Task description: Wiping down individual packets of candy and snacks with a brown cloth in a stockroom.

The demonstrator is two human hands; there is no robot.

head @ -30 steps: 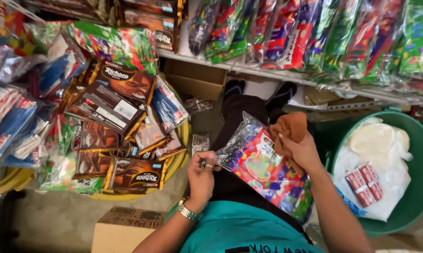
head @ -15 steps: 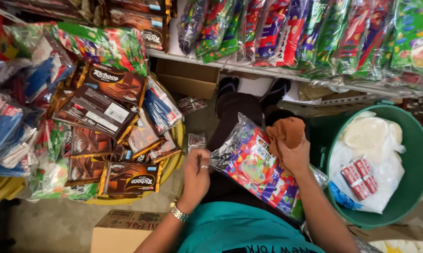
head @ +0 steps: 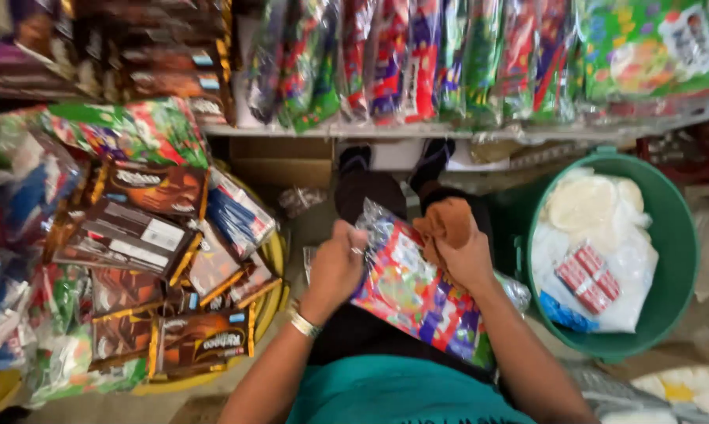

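A colourful plastic snack packet point(head: 417, 294) lies across my lap, tilted from upper left to lower right. My left hand point(head: 338, 263), with a ring and a gold watch on the wrist, grips the packet's upper left edge. My right hand point(head: 464, 255) presses an orange-brown cloth point(head: 445, 222) against the packet's upper right part. My dark trousers and feet stretch out beyond the packet toward the shelf.
A yellow basin point(head: 272, 302) on my left is heaped with brown biscuit packs point(head: 201, 341) and other wrapped goods. A green tub point(head: 672, 271) on my right holds white bags and small red packs point(head: 590, 275). Hanging snack packets point(head: 448, 55) line the shelf ahead, with a cardboard box point(head: 280, 157) under it.
My left hand has moved right from beside the packet and taken hold of its upper left edge. The view has shifted slightly; my right hand stays on the cloth.
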